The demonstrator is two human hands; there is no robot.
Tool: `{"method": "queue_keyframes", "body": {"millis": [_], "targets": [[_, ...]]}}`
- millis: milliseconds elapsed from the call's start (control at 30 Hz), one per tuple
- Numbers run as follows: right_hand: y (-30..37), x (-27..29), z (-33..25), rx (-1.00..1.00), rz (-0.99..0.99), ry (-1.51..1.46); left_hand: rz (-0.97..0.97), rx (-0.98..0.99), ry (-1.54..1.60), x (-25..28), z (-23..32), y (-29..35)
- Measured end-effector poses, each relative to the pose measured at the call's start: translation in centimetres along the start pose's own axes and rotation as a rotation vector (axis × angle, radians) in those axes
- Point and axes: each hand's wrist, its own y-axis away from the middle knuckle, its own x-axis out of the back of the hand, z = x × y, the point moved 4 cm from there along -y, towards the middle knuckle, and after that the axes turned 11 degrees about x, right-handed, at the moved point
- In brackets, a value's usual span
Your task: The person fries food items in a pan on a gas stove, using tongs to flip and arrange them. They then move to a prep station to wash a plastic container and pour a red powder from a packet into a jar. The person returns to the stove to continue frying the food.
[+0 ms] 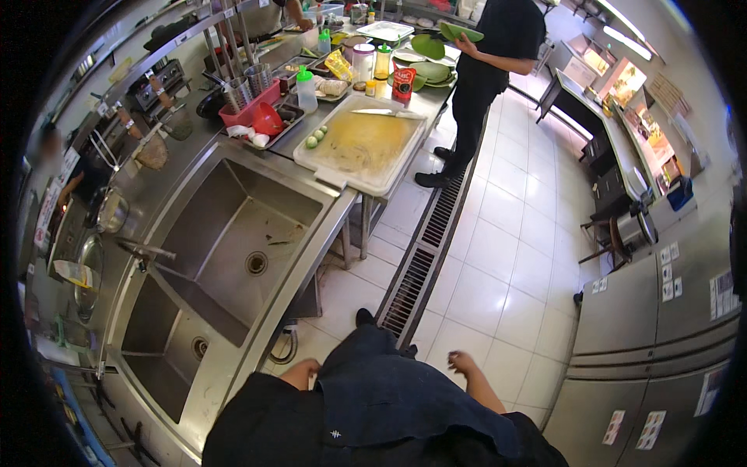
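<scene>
My left hand (pixel 302 372) hangs by my hip beside the front rim of a steel double sink (pixel 233 233); its fingers are hidden behind my dark apron. My right hand (pixel 461 363) hangs on the other side over the white tiled floor, fingers loosely curled, holding nothing. Neither hand touches anything. Ahead on the counter lies a white cutting board (pixel 362 148) with a knife (pixel 385 114) at its far edge and small green limes (pixel 315 138) at its left corner.
A person in black (pixel 490 62) stands at the counter's far end holding green plates. Bottles, a red basket (pixel 253 109) and metal holders crowd the back. A floor drain grate (pixel 424 249) runs along the counter. Steel fridge doors (pixel 661 335) stand at the right.
</scene>
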Motion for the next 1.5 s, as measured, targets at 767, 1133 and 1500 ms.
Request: {"method": "queue_keyframes", "body": {"millis": [767,1133,1500], "targets": [[-31.8,30.4,-22.8,-0.041,-0.184,0.288,1.662,-0.184,0.558,58.3,28.8,30.5],[-46.4,36.2,-31.9,0.077,-0.089,-0.072,1.510,0.285,0.487,65.3,25.7,29.1],[-41.4,31.4,-34.7,0.006,-0.215,0.163,1.299,0.399,0.497,67.7,25.1,28.5]]}}
